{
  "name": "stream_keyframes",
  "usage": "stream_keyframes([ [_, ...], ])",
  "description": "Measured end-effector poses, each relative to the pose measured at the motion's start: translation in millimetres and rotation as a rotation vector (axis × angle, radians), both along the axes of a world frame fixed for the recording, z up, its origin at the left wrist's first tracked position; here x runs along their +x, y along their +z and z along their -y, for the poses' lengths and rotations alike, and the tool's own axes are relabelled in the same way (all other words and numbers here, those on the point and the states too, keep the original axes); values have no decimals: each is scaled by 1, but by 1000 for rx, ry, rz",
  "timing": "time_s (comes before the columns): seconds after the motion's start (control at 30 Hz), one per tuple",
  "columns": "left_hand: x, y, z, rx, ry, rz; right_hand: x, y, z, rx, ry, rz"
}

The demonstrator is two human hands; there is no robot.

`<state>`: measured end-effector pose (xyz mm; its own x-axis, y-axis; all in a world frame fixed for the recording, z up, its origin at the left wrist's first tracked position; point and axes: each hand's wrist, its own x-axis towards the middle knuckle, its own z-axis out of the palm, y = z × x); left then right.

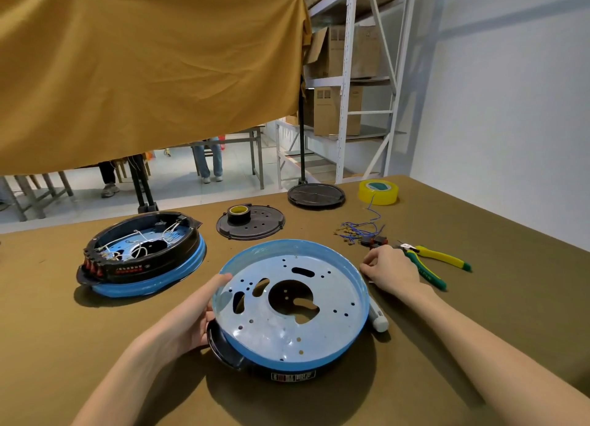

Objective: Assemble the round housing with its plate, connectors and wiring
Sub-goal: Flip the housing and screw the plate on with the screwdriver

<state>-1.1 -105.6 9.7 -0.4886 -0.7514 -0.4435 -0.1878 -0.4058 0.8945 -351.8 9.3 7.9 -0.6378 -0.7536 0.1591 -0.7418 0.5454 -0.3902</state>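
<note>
blue round housing (289, 304), perforated plate up

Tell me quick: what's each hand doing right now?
Left hand: open, fingers against the side of the blue housing, steadying it.
Right hand: fingers curled on the table beside the housing; whether it pinches anything cannot be told.
</note>
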Motion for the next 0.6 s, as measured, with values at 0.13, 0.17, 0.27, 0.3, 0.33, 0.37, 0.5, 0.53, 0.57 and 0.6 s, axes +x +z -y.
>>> stream_keyframes([
  [0.13,1,-3,2,-5,-27,-4,-1,-4,8,-25,2,-14],
  [0.17,1,-4,3,-6,-29,-7,0,-5,9,-34,14,-12],
  [0.27,2,-5,3,14,-53,-8,5,-2,12,-222,54,35],
  [0.3,3,-4,3,24,-69,-4,8,3,13,-331,70,69],
  [0.33,4,-4,3,36,-89,2,13,10,14,-442,88,98],
  [0.37,6,-3,3,51,-113,10,21,19,14,-540,108,120],
  [0.5,14,5,3,116,-200,50,66,51,13,-654,314,220],
  [0.53,16,7,2,117,-225,60,79,54,12,-614,394,251],
  [0.57,18,8,1,116,-253,68,92,54,12,-564,467,280],
  [0.6,19,9,0,112,-276,74,104,53,11,-517,530,320],
])
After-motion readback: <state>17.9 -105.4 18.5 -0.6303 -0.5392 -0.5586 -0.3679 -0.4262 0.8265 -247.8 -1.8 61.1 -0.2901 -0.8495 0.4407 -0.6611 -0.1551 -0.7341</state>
